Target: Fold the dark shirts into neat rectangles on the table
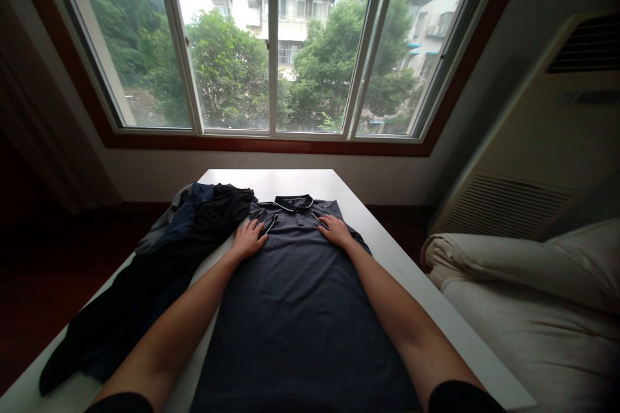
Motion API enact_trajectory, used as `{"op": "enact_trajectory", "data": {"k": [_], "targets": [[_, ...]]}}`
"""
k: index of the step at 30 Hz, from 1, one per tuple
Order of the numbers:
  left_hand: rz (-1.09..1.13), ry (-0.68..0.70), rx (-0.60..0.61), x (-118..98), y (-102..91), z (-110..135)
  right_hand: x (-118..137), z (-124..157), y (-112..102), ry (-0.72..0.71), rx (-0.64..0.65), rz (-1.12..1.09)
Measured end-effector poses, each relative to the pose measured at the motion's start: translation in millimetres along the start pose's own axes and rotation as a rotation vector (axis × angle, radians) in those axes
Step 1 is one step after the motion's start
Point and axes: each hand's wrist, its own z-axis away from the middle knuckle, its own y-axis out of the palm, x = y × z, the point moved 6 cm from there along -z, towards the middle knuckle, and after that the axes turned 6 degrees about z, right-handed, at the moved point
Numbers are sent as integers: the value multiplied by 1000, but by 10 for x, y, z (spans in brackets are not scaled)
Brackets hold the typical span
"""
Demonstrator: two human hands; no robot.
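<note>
A dark grey polo shirt [300, 310] lies spread front side up, its collar toward the window. The collar is black with a white edge, above a short buttoned placket. My left hand [248, 239] rests flat on the shirt's left shoulder area, fingers spread, beside a white-edged sleeve that is folded inward. On the opposite side, my right hand [335, 231] lies flat near the other white-edged sleeve, fingers stretched out. Neither hand grips the cloth. Part of each sleeve is hidden under the hands.
The shirt lies on a white table [416, 284]. To its left is a heap of dark clothes [159, 271], black, blue and grey. A pale sofa [527, 297] stands at the right, with an air conditioner [542, 142] behind it. A window [271, 45] is beyond the table.
</note>
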Motion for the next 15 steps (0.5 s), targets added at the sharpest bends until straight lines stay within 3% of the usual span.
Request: {"op": "enact_trajectory", "data": {"k": [15], "targets": [[0, -3, 10, -23, -13, 14, 13, 15, -27, -1, -5, 6]]}}
